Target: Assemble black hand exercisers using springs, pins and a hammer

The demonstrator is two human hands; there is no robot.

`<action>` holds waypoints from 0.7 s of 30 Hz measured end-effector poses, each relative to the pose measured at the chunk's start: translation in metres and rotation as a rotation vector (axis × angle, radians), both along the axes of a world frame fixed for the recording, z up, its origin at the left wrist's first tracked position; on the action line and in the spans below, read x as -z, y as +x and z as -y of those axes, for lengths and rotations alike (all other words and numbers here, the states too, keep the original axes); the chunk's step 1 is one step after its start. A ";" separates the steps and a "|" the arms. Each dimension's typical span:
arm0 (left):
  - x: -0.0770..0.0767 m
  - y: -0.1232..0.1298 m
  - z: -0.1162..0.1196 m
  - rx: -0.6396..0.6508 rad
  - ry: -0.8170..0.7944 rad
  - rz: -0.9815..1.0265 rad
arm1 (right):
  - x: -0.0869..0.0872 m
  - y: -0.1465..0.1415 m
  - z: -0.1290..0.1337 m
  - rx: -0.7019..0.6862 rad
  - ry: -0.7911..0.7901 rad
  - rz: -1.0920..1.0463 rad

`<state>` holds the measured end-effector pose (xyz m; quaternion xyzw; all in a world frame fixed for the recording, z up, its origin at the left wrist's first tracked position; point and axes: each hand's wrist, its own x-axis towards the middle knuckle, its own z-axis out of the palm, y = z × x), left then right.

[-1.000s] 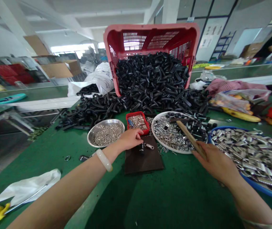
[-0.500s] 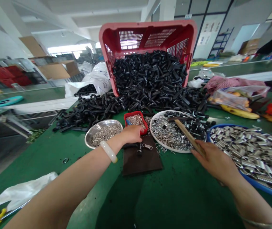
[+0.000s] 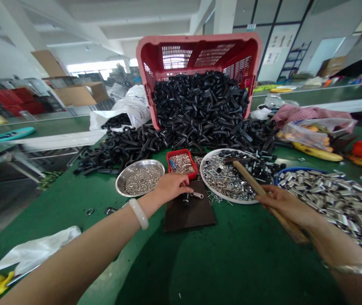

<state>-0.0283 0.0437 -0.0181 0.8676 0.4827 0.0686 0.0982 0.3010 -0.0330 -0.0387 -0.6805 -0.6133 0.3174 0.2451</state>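
Note:
My left hand (image 3: 173, 187) has its fingers pinched together just above a black part (image 3: 186, 198) on a dark flat plate (image 3: 189, 216). Whatever is between those fingertips is too small to make out. A metal spring (image 3: 197, 195) sticks out to the right of the black part. My right hand (image 3: 284, 205) is closed around the wooden handle of a hammer (image 3: 247, 180); the dark head rests over a round white tray (image 3: 228, 201) of mixed metal pieces. Close behind my left hand stands a small red container (image 3: 196, 174) of small metal pins.
A steel bowl (image 3: 119, 186) of small rings stands left of the plate. On the right, a blue-rimmed basin (image 3: 290, 169) holds metal sleeves. Behind, a tipped red crate (image 3: 200, 39) spills black parts (image 3: 200, 101). A banana (image 3: 317, 151) and bags lie back right.
My left hand has come from the red container's front edge down toward the black part on the plate. My right hand's grip on the hammer has shifted, and more of the handle shows below it.

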 end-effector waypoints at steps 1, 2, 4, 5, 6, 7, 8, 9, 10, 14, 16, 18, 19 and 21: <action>0.004 -0.007 0.005 0.005 0.022 0.031 | -0.002 -0.001 0.003 0.000 0.003 -0.088; 0.009 -0.014 0.010 0.023 0.044 0.049 | -0.004 -0.004 0.008 0.008 0.039 -0.132; 0.018 -0.023 0.020 0.072 0.065 0.065 | -0.005 -0.013 0.024 0.012 0.149 -0.143; 0.022 -0.026 0.023 0.083 0.067 0.073 | -0.005 -0.019 0.035 -0.012 0.204 -0.142; 0.026 -0.027 0.026 0.075 0.065 0.086 | -0.005 -0.026 0.045 -0.056 0.232 -0.148; 0.030 -0.027 0.028 0.052 0.062 0.104 | -0.004 -0.033 0.055 -0.112 0.258 -0.136; 0.033 -0.027 0.029 0.019 0.066 0.123 | -0.003 -0.040 0.064 -0.168 0.294 -0.084; 0.036 -0.025 0.029 -0.017 0.075 0.141 | -0.001 -0.047 0.071 -0.223 0.335 -0.005; 0.038 -0.024 0.029 -0.044 0.086 0.155 | 0.001 -0.053 0.075 -0.271 0.378 0.088; 0.041 -0.021 0.025 -0.087 0.090 0.182 | 0.004 -0.068 0.077 -0.391 0.437 0.336; 0.041 -0.021 0.024 -0.099 0.064 0.187 | -0.001 -0.072 0.076 -0.417 0.451 0.362; 0.040 -0.022 0.024 -0.110 0.045 0.190 | -0.007 -0.075 0.076 -0.396 0.508 0.350; 0.039 -0.022 0.024 -0.112 0.040 0.191 | -0.010 -0.076 0.077 -0.368 0.535 0.339; 0.039 -0.022 0.025 -0.121 0.035 0.190 | -0.012 -0.078 0.078 -0.303 0.546 0.321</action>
